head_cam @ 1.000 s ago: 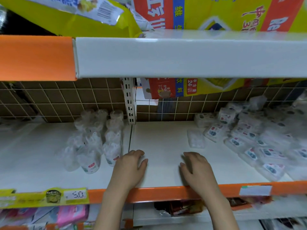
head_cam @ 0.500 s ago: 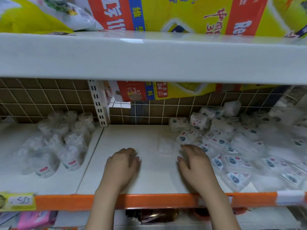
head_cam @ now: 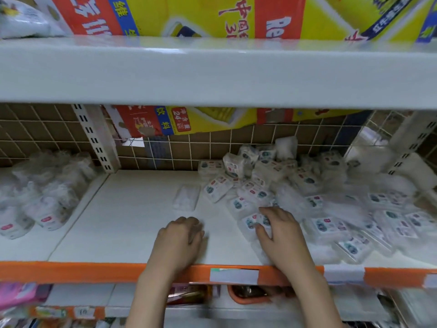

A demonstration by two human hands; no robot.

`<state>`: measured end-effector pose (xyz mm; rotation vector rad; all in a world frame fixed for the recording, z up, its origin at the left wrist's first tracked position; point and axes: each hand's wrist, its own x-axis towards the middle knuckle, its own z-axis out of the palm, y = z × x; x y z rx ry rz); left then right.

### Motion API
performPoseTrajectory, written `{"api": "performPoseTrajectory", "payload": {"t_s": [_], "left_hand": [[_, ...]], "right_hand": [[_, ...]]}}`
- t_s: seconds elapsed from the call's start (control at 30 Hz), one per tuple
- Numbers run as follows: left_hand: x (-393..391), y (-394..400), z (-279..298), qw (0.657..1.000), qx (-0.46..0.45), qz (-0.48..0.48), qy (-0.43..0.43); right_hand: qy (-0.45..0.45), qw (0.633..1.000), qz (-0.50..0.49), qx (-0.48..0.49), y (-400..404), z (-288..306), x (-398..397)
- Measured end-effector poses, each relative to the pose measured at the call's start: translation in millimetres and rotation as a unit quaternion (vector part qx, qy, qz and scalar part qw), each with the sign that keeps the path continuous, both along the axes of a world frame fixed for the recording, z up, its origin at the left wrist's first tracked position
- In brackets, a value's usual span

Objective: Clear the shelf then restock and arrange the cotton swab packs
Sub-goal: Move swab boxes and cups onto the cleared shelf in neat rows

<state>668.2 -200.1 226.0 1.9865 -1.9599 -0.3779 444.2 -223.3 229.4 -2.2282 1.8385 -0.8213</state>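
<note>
On the white shelf (head_cam: pixel 132 223), cotton swab packs (head_cam: pixel 295 192) lie heaped at right.

Right hand (head_cam: pixel 281 235) rests spread, fingers relaxed, on the nearest pack (head_cam: pixel 251 221); left hand (head_cam: pixel 181 240) lies loosely curled, holding nothing. Since a second ago the right hand has reached the pile. Blur hides the labels.

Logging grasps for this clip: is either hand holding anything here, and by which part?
Nothing is held. The left hand rests on the bare shelf; the right hand lies with spread fingers on a cotton swab pack, not gripping it.
</note>
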Motion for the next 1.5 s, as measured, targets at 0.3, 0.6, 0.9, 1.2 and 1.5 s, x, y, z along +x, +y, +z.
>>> {"api": "performPoseTrajectory", "payload": {"t_s": [0.3,0.6,0.9,1.2,1.5], "left_hand": [[-2,-10,4,1.000,0.002,0.004,-0.007],[4,-16,-1,1.000,-0.005,0.013,0.018],[-45,-36,18,0.995,-0.053,0.058,0.061],[-174,-46,34,0.990,-0.122,0.019,0.072],[-230,-39,28,0.993,-0.108,0.030,0.039]], "right_hand": [[-0.009,1.000,-0.006,0.012,-4,-6,-4],[-0.012,1.000,0.000,0.014,-1,2,-7],[-0.039,0.998,0.030,-0.032,-18,26,-63],[-0.043,0.998,0.015,-0.050,-33,22,-194],[-0.062,0.997,0.035,-0.033,-39,12,-242]]}}
